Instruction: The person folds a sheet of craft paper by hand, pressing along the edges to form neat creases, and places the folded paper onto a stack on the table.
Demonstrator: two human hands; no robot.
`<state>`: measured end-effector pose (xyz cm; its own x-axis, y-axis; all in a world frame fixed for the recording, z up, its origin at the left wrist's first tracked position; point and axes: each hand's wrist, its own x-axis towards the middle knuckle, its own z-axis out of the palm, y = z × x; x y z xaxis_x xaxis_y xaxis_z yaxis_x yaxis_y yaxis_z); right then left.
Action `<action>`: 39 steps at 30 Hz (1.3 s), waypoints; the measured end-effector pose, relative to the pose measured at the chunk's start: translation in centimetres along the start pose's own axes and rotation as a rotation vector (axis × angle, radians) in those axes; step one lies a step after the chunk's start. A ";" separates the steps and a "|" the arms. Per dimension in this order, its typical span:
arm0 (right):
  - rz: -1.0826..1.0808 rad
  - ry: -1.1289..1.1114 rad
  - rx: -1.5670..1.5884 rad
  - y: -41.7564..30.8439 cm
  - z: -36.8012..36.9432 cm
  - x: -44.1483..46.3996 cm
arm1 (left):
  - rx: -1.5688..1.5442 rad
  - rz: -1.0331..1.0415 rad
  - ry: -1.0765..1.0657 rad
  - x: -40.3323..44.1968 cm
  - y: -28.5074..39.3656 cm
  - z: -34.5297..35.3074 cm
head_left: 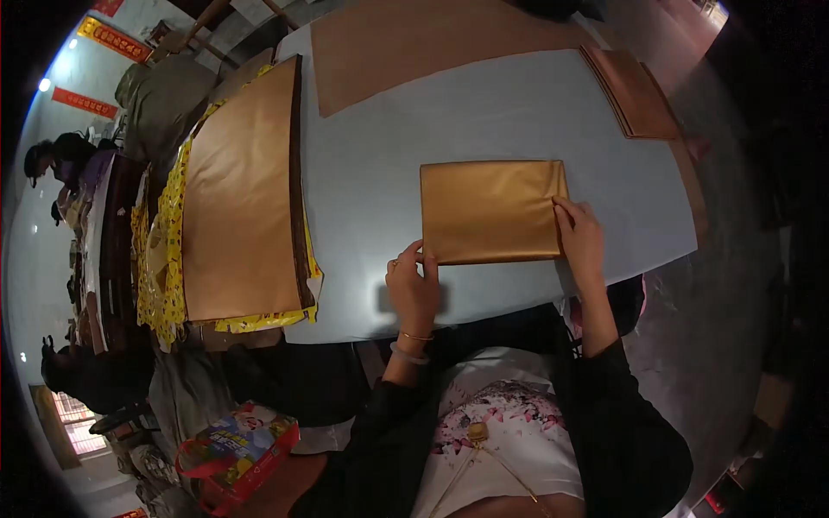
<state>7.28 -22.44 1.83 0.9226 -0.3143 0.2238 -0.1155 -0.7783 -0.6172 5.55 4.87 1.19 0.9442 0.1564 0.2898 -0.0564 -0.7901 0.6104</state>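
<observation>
A folded gold-brown sheet [492, 211], perhaps paper or thin leather-like material, lies flat on the grey-blue table top [371, 216] in front of me. My left hand [413, 283], with a bangle and a bracelet at the wrist, grips its lower left corner between thumb and fingers. On the right edge, my right hand [580, 242] pinches the sheet, and creases run out from the fingertips. A thick stack of large gold-brown sheets [242, 190] rests to the left of my left hand, on yellow printed wrapping [168, 242].
Several folded brown sheets [635, 95] lie at the table's far right. A large brown sheet [432, 43] covers the far end. Below the table's left side is a red printed bag [246, 453]. Other people [73, 160] are at the far left.
</observation>
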 end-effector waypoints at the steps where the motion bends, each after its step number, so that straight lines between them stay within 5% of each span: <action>1: 0.005 0.017 -0.040 0.1 0.4 -0.1 | -0.002 -0.006 -0.004 -0.1 0.0 0.1; 12: -0.015 0.022 -0.189 -0.1 0.7 -0.1 | 0.043 0.247 0.113 -0.5 -0.5 0.6; 39: 0.031 0.019 -0.333 -0.4 1.0 -0.5 | 0.168 0.229 0.104 -0.8 -1.0 0.9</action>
<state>7.20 -21.44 1.18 0.9100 -0.3483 0.2251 -0.2601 -0.9021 -0.3443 5.13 4.98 -0.28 0.8743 0.0155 0.4851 -0.2019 -0.8973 0.3926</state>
